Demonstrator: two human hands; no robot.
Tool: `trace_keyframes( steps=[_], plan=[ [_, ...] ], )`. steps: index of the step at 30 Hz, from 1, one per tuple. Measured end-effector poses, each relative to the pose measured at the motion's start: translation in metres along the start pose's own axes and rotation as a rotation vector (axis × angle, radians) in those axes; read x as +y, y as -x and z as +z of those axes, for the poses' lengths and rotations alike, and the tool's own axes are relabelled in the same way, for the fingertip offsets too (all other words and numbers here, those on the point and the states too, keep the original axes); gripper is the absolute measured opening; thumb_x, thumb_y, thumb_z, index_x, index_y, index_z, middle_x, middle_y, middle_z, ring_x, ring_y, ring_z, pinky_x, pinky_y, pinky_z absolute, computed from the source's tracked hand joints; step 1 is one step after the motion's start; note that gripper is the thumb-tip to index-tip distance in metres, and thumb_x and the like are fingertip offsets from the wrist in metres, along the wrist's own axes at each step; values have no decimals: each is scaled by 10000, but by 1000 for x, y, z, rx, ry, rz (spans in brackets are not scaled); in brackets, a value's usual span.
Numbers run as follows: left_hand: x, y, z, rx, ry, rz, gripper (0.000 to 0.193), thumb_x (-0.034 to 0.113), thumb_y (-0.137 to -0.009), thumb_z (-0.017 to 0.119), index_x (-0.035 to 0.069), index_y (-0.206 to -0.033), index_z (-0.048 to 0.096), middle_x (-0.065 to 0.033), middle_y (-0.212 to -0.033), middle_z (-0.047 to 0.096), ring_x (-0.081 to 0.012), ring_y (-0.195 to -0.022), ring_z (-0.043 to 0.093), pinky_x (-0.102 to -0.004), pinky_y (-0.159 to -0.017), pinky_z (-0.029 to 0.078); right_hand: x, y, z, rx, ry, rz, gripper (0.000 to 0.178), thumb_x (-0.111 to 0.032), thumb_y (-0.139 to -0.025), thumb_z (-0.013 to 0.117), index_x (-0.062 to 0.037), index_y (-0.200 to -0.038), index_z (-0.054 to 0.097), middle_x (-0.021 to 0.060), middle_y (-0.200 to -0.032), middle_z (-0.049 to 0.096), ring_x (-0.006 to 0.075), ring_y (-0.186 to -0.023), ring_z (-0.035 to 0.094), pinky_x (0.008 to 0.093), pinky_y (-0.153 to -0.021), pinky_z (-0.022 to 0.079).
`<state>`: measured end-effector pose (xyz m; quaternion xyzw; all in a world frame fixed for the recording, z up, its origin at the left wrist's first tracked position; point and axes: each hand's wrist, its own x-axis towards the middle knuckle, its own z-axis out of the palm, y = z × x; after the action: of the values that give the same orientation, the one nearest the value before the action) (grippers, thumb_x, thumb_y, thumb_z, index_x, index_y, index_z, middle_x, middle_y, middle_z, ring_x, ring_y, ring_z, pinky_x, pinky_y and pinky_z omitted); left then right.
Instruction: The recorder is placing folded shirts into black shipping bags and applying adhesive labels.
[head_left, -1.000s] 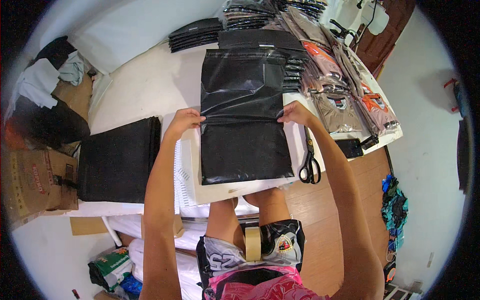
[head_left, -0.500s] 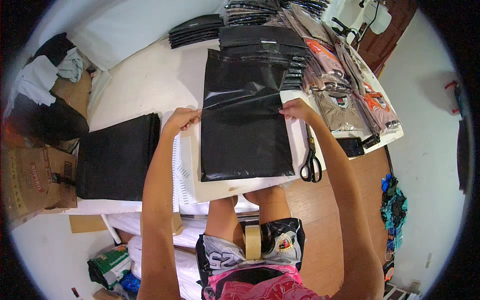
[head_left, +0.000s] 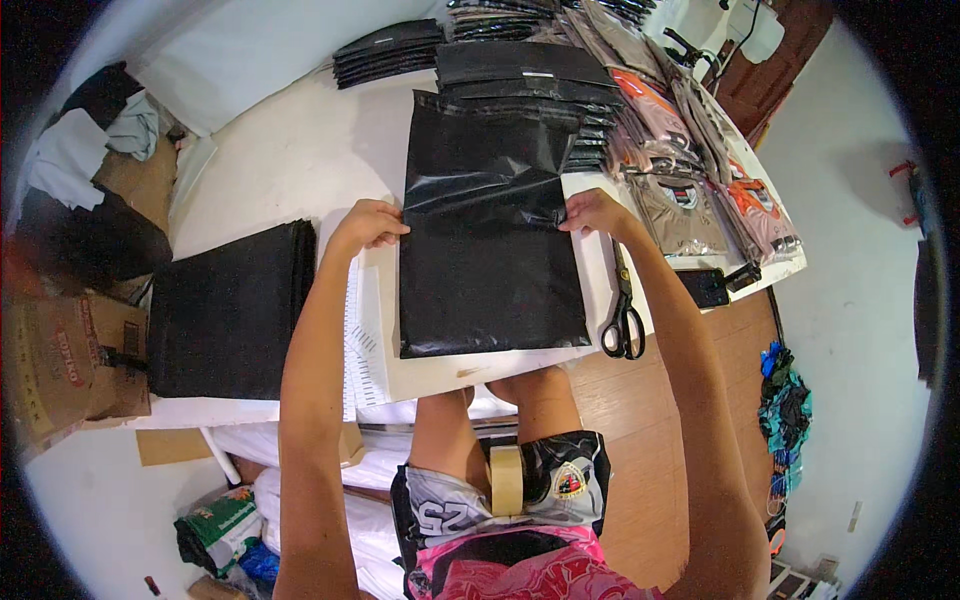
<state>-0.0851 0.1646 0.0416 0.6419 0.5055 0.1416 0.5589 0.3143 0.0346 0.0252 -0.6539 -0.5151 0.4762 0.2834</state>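
Observation:
A large black plastic mailing bag [head_left: 490,290] lies in front of me on the white table, its surface creased across the upper half. My left hand [head_left: 376,224] pinches its left edge and my right hand [head_left: 594,213] pinches the opposite edge, at about the same height. The bag's far end overlaps a pile of filled black packages [head_left: 525,65]. Black-handled scissors [head_left: 624,318] rest just right of the bag, below my right hand. Left of my left forearm sits a stack of flat black bags [head_left: 230,310].
White label sheets [head_left: 362,350] lie beside my left forearm. Bagged shirts [head_left: 680,215] crowd the table's right side, with a phone [head_left: 703,288] at the edge. A tape roll [head_left: 507,480] sits between my thighs. A cardboard box [head_left: 75,350] stands at far left.
Both hands have closed in slightly on the bag's sides, fingers now overlapping its edges a little more. The bag stays in nearly the same place; the view has shifted slightly.

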Motion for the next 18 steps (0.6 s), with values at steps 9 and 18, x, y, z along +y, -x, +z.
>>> trace_keyframes(
  steps=[9, 18],
  plan=[
    [-14, 8, 7, 18, -39, 115, 139, 85, -755, 755, 14, -736, 636, -26, -606, 587, -87, -490, 513, -222, -433, 371, 17, -1, 1, 99, 238, -239, 203, -87, -646, 815, -22, -711, 634, 27, -623, 618, 106, -604, 590, 254, -572, 483],
    [-40, 20, 16, 94, 82, 374, 166, -24, -772, 700, -6, -926, 640, -62, -683, 631, -110, -568, 595, -218, -517, 457, 24, 21, 44, 501, 215, -418, 153, 110, -690, 679, -7, -783, 643, 64, -693, 642, 101, -644, 584, 263, -627, 487]
  ],
)
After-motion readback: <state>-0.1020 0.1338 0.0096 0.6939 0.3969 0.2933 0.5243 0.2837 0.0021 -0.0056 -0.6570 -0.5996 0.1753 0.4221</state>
